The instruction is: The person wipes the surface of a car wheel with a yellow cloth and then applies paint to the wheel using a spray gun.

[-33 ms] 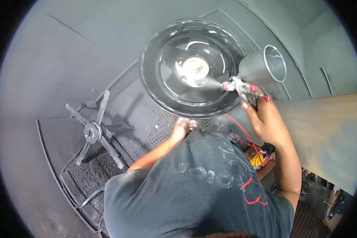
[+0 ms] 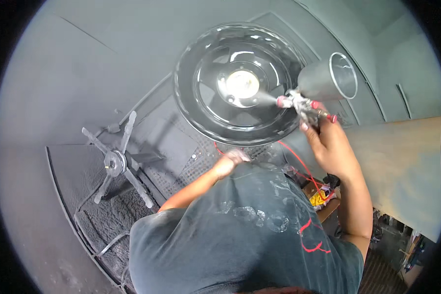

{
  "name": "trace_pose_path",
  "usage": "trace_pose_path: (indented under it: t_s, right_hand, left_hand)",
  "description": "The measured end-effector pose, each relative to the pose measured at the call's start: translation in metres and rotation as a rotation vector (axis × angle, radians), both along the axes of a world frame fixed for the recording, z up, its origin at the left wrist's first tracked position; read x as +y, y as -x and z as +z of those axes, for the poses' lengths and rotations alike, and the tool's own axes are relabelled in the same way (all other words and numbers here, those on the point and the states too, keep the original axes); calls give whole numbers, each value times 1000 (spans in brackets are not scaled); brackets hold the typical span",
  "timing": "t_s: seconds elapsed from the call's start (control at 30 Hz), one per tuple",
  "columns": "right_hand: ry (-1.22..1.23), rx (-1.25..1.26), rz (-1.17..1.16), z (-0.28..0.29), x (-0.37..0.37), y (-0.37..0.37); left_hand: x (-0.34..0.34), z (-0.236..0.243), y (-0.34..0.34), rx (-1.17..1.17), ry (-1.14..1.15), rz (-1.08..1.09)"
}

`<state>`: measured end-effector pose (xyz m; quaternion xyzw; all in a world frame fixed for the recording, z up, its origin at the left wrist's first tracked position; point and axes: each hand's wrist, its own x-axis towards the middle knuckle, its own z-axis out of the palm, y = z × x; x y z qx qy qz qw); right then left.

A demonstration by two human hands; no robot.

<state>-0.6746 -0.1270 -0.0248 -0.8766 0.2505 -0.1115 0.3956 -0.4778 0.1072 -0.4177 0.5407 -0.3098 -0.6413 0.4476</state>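
My right hand (image 2: 328,139) is closed around the grip of a metal spray gun (image 2: 296,104) with red fittings. A large translucent grey cup (image 2: 323,81) is mounted on the gun. Pale mist leaves its nozzle toward the bright centre of a glossy black wheel rim (image 2: 208,115), whose open dished side faces me. The nozzle is close over the rim's right part, apart from its surface. Below the rim's lower edge, near my shirt, is my left hand (image 2: 233,160). Its fingers are smeared by motion and partly hidden. A thin red hose (image 2: 299,159) passes below the rim; another stretch meets my left hand.
At left stands a grey-coated stand (image 2: 115,163) with several spread arms. Behind it lies rough dark padding (image 2: 105,230). A cardboard box (image 2: 327,210) with a yellow item sits by my right forearm. Grey booth walls (image 2: 108,44) surround the rim, and a pale panel (image 2: 402,161) borders the right.
The spray gun and my right hand have shifted slightly right. My left hand has moved a little down and right, away from the rim's edge. The mist continues.
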Motion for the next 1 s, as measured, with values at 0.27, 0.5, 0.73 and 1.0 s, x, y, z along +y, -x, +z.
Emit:
trace_pose_path:
  t_s: [0.27, 0.5, 0.73, 1.0]
  right_hand:
    - [152, -35, -115, -20, -18, 6]
    - [-41, -69, 47, -13, 7, 9]
    - [102, -168, -77, -7, 7, 3]
    - [99, 77, -122, -4, 12, 36]
  left_hand:
    - [2, 56, -18, -122, -129, -505]
    - [19, 25, -40, -327, -298, -118]
    - [-1, 45, -36, 233, -206, 551]
    - [-11, 64, -16, 360, -237, 602]
